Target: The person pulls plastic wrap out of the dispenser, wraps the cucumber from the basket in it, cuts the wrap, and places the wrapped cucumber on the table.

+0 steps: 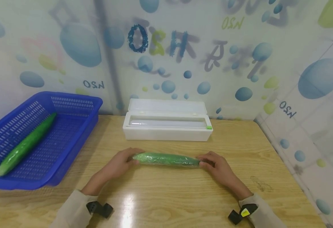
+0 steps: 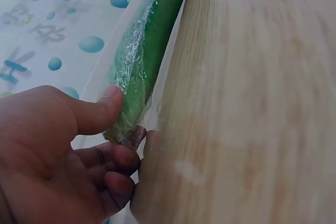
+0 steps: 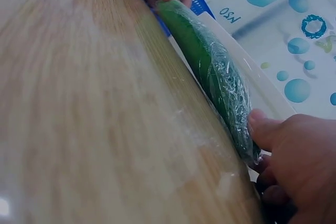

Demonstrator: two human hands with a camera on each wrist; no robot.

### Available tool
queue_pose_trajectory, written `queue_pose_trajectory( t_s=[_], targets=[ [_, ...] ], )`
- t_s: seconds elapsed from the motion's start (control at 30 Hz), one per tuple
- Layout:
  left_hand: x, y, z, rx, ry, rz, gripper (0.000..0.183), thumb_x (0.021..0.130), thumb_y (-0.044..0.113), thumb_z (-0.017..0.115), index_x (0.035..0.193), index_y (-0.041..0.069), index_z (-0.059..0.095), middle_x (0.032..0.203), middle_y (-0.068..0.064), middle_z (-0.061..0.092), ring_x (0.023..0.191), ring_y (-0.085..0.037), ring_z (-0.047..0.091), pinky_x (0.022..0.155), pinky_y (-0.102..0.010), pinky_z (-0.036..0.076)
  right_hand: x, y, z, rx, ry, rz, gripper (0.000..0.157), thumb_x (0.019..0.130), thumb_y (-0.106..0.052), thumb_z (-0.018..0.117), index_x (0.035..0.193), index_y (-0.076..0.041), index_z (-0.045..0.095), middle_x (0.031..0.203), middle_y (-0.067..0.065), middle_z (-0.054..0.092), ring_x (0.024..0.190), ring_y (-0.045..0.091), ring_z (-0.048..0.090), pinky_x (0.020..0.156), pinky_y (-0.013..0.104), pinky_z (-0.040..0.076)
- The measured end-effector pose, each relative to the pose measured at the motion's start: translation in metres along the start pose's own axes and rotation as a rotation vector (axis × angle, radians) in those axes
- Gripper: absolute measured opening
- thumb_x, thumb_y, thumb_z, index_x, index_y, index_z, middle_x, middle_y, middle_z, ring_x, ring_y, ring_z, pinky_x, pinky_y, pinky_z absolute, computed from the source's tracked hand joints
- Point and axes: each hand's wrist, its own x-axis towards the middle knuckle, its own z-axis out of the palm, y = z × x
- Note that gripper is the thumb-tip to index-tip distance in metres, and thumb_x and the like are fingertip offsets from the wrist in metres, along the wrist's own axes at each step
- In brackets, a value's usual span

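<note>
A cucumber [image 1: 166, 159] wrapped in clear plastic film lies crosswise between my two hands, just above or on the wooden table. My left hand [image 1: 123, 163] pinches its left end, thumb on the near side. At the opposite end, my right hand [image 1: 218, 167] holds the tip between thumb and fingers. In the left wrist view the film looks wrinkled and shiny along the cucumber [image 2: 149, 45], with a loose edge by the fingertips. The right wrist view shows the film bunched at the cucumber's [image 3: 220, 82] near end, under the right thumb.
Behind the cucumber stands a white cling film box [image 1: 166, 133] with its lid raised, a roll inside and a green slider at its right. A blue basket [image 1: 69, 142] at the left holds another cucumber [image 1: 26, 145]. A patterned wall [image 1: 169, 69] closes off the table's [image 1: 166, 196] back.
</note>
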Motion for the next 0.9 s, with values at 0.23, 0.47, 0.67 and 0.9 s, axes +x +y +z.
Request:
queue_pose_trajectory(
  t_s=[0.23, 0.47, 0.67, 0.9],
  targets=[
    [0.001, 0.002, 0.002, 0.011, -0.037, -0.087, 0.032, 0.096, 0.013, 0.056, 0.124, -0.002, 0.059, 0.120, -0.018, 0.062, 0.115, -0.038, 0.053, 0.099, -0.054, 0.038, 0.000, 0.001, 0.000, 0.005, -0.030, -0.026, 0.032, 0.087, -0.026, 0.070, 0.119, -0.023, 0.068, 0.097, -0.011, 0.057, 0.072, 0.010, 0.048, 0.060, 0.025, 0.042],
    [-0.001, 0.008, 0.002, 0.046, -0.077, -0.137, 0.039, 0.101, 0.020, 0.047, 0.126, -0.009, 0.053, 0.121, -0.025, 0.059, 0.117, -0.043, 0.050, 0.099, -0.055, 0.037, 0.000, 0.000, 0.002, -0.008, -0.019, -0.006, 0.029, 0.087, -0.026, 0.071, 0.116, -0.023, 0.069, 0.101, -0.011, 0.059, 0.078, 0.009, 0.053, 0.065, 0.026, 0.046],
    [0.000, 0.008, 0.004, 0.041, -0.051, -0.129, 0.036, 0.104, 0.022, 0.040, 0.120, -0.005, 0.056, 0.088, -0.009, 0.064, 0.089, -0.027, 0.060, 0.087, -0.048, 0.045, -0.003, -0.004, 0.004, 0.028, 0.005, 0.014, 0.026, 0.093, -0.026, 0.063, 0.117, -0.017, 0.068, 0.110, -0.006, 0.065, 0.100, 0.013, 0.060, 0.085, 0.036, 0.049],
    [0.002, 0.007, 0.009, 0.007, 0.050, -0.107, 0.041, 0.107, 0.026, 0.031, 0.121, -0.006, 0.053, 0.106, -0.016, 0.063, 0.107, -0.034, 0.057, 0.095, -0.049, 0.043, -0.003, -0.012, 0.008, 0.060, 0.011, 0.055, 0.030, 0.099, -0.028, 0.053, 0.120, -0.011, 0.066, 0.116, 0.002, 0.066, 0.106, 0.018, 0.060, 0.090, 0.044, 0.048]
  ],
)
